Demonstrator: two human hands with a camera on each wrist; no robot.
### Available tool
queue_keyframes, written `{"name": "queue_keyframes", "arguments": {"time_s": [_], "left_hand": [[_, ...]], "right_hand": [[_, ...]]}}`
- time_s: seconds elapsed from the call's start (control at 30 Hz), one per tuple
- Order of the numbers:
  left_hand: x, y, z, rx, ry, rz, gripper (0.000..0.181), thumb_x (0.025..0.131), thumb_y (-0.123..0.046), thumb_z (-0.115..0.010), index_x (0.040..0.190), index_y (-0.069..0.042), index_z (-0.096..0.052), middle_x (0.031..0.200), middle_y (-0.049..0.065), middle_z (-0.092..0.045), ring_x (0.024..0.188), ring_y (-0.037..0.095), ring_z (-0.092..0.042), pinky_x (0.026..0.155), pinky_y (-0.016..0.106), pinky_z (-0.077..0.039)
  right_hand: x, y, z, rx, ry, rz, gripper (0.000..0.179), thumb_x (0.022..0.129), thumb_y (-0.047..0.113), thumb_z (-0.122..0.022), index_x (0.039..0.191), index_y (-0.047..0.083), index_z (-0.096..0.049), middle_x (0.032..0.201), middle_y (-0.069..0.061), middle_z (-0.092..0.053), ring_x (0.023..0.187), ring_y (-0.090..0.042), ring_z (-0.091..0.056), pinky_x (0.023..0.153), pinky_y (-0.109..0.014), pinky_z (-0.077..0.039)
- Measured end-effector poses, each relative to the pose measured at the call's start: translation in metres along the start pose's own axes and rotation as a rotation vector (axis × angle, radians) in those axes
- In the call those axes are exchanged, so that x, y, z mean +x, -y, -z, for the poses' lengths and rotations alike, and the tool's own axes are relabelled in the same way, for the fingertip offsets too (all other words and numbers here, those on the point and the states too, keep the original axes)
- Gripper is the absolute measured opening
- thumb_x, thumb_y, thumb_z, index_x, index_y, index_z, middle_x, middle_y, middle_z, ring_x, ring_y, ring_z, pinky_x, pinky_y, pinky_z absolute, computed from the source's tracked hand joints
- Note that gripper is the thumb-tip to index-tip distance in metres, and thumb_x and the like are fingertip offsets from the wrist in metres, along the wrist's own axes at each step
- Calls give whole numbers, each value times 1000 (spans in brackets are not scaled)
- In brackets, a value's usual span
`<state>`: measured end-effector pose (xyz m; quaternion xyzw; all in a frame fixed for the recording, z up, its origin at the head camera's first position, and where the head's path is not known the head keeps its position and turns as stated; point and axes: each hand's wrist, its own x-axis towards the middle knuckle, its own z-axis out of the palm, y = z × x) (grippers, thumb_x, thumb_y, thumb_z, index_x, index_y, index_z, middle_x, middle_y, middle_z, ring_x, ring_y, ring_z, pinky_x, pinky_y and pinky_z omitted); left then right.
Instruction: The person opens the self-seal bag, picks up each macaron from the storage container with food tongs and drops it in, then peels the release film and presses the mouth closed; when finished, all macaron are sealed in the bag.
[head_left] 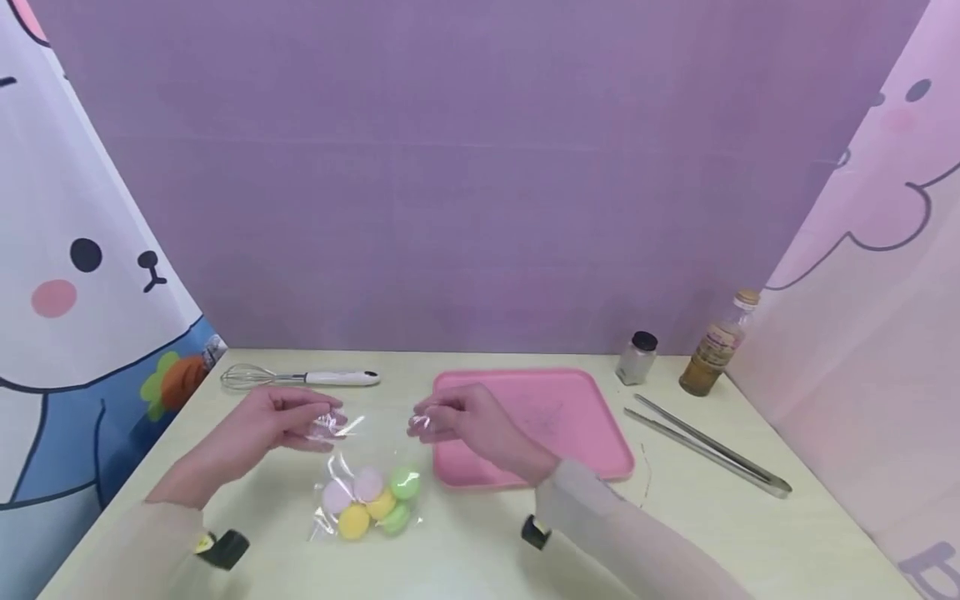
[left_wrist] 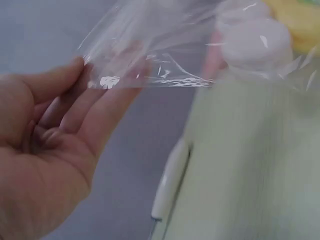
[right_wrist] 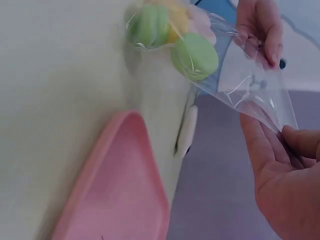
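Note:
A clear plastic bag (right_wrist: 252, 92) with several macarons inside hangs between my two hands, close over the table. Pastel macarons bunch at its bottom: lilac (head_left: 337, 496), yellow (head_left: 354, 522) and green (head_left: 405, 482). My left hand (head_left: 281, 419) pinches one upper corner of the bag between thumb and fingers. At the opposite upper corner, the thumb and fingers of my right hand (head_left: 476, 425) pinch the film, as the right wrist view shows closely. The bag's top edge stretches between the hands.
Just right of the bag lies a pink tray (head_left: 536, 387), partly under my right forearm. A whisk (head_left: 341, 378) lies at the back left. Metal tongs (head_left: 708, 447), a black-lidded jar (head_left: 636, 362) and a corked bottle (head_left: 712, 354) are at the right. A thin string (head_left: 647, 475) lies beside the tray.

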<state>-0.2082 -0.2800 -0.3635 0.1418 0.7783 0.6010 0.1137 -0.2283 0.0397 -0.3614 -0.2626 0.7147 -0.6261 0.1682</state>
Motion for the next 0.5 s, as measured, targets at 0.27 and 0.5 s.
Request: {"name": "queue_keyframes", "arguments": {"time_s": [0.27,0.5], "left_hand": [[56,20,-3,571,-311,-93,52,100,-6,-59,144,14,-42,127,33,-60,114,46,-62,93,52,-53],[54,7,-23,922,-322,-232,52,101,-20,-60,142,11,-47,141,34,-49,130,50,-46,104,67,-36]], "right_hand": [[57,-26,14,-402,-204,-24,37,103,6,-58,138,-6,-55,124,-21,-67,115,-35,-64,92,-40,-55],[27,-23,53,-746,-230,-31,51,105,26,-55,151,4,-44,150,-14,-48,137,-28,-46,111,-44,-39]]}}
